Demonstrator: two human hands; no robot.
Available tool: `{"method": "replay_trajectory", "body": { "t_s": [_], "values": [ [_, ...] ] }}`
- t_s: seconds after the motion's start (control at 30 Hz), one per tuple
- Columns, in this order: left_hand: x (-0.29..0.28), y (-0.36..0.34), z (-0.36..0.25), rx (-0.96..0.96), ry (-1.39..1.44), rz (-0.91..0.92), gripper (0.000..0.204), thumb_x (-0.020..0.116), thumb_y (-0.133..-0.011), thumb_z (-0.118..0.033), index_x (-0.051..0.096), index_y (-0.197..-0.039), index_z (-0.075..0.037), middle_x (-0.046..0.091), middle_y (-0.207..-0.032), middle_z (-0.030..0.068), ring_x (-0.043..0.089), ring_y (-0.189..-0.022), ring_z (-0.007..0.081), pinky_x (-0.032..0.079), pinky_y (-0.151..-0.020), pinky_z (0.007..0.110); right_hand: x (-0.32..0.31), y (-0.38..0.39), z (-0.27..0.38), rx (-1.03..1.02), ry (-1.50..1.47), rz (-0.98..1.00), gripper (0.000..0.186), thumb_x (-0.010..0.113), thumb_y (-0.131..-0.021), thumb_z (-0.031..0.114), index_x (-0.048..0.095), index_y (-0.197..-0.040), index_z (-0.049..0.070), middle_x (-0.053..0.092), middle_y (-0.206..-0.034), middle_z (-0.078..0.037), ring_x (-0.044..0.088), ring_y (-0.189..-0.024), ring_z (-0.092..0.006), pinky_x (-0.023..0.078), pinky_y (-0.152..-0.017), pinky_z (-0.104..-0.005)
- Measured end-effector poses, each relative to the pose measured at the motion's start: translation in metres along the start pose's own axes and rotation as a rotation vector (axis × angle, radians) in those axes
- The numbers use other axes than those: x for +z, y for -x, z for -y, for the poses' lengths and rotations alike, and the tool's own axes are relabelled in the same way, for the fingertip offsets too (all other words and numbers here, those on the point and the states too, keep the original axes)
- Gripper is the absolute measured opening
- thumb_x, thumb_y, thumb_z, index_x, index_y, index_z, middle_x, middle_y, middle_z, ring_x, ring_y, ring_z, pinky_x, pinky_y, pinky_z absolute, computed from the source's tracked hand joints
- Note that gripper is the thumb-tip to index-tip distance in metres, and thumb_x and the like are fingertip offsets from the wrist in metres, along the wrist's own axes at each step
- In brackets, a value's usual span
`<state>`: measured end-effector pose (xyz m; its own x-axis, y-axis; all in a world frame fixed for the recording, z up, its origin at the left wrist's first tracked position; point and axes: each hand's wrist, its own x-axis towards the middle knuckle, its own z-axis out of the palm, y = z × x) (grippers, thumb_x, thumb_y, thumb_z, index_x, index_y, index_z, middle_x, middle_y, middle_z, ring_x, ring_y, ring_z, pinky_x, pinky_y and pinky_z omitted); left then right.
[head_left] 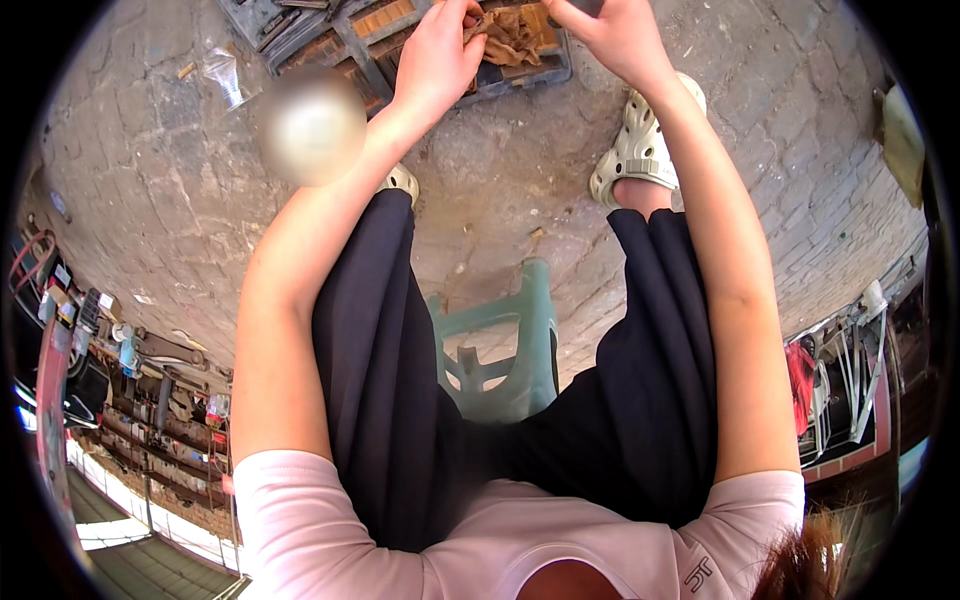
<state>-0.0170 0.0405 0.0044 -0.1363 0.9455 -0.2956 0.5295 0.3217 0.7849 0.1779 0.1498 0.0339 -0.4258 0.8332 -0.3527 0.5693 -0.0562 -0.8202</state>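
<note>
At the top of the head view, a dark grey tool case (553,72) with several compartments lies on the ground. My left hand (437,55) reaches over it with bent fingers, closed at the edge of a crumpled brown rag (512,38). The rag hangs over the case's right part. My right hand (622,42) is to the right of the rag, its thumb stretched toward the upper left. Something dark grey shows beside that thumb, cut off by the picture's top edge. Most of the right fingers are out of the picture.
A clear crumpled plastic cup (226,80) lies left of the case. Between my legs stands a green plastic stool (537,320). My pale clogs (640,145) rest on the paved floor (500,150). Cluttered shelves (165,400) line the left; metal frames (850,385) stand right.
</note>
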Motion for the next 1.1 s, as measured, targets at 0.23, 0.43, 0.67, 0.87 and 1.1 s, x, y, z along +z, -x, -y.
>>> {"method": "replay_trajectory", "body": {
  "t_s": [0.23,0.43,0.67,0.87,1.1],
  "values": [
    [-0.004,0.0,-0.003,0.151,-0.085,0.123,0.03,0.071,-0.087,-0.01,0.064,-0.116,-0.009,0.059,-0.117,0.0136,0.067,-0.098,0.0346,0.056,-0.083,0.043,0.013,0.003,0.023,-0.238,0.273,0.095,0.025,0.077,-0.086,0.024,0.063,-0.084,0.002,0.067,-0.071,-0.018,0.068,-0.064,-0.0331,0.053,-0.06,-0.0419],
    [-0.001,0.0,0.018,0.341,-0.209,0.164,0.018,0.074,-0.087,-0.016,0.072,-0.105,-0.013,0.061,-0.117,0.0071,0.068,-0.094,0.0252,0.057,-0.079,0.039,0.03,-0.015,0.004,-0.073,0.299,-0.087,0.023,0.073,-0.083,0.023,0.067,-0.08,0.001,0.067,-0.073,-0.023,0.07,-0.071,-0.0392,0.055,-0.065,-0.0464],
    [0.011,0.005,0.034,0.37,-0.299,0.107,0.018,0.079,-0.085,-0.021,0.075,-0.103,-0.022,0.059,-0.118,-0.0022,0.068,-0.093,0.0153,0.058,-0.076,0.037,0.016,-0.026,-0.022,0.153,0.175,-0.076,0.021,0.071,-0.086,0.019,0.068,-0.08,-0.001,0.066,-0.065,-0.015,0.065,-0.062,-0.0206,0.052,-0.06,-0.0374],
    [-0.002,0.004,0.015,0.258,-0.134,0.167,0.016,0.075,-0.084,-0.016,0.074,-0.1,-0.012,0.06,-0.117,0.0098,0.069,-0.096,0.03,0.058,-0.081,0.04,0.015,0.011,0.011,-0.524,0.374,0.258,0.018,0.075,-0.089,0.019,0.064,-0.093,0.005,0.069,-0.086,-0.004,0.068,-0.073,-0.026,0.054,-0.062,-0.0373],
    [-0.001,-0.001,0.013,0.307,-0.121,0.128,0.014,0.075,-0.084,-0.014,0.073,-0.098,-0.013,0.06,-0.111,0.0092,0.069,-0.093,0.0292,0.057,-0.077,0.04,0.001,0.066,-0.01,-0.746,0.61,0.185,0.021,0.077,-0.084,0.018,0.056,-0.083,0.012,0.057,-0.07,-0.004,0.065,-0.064,-0.0224,0.054,-0.055,-0.0355]
  ]
}}
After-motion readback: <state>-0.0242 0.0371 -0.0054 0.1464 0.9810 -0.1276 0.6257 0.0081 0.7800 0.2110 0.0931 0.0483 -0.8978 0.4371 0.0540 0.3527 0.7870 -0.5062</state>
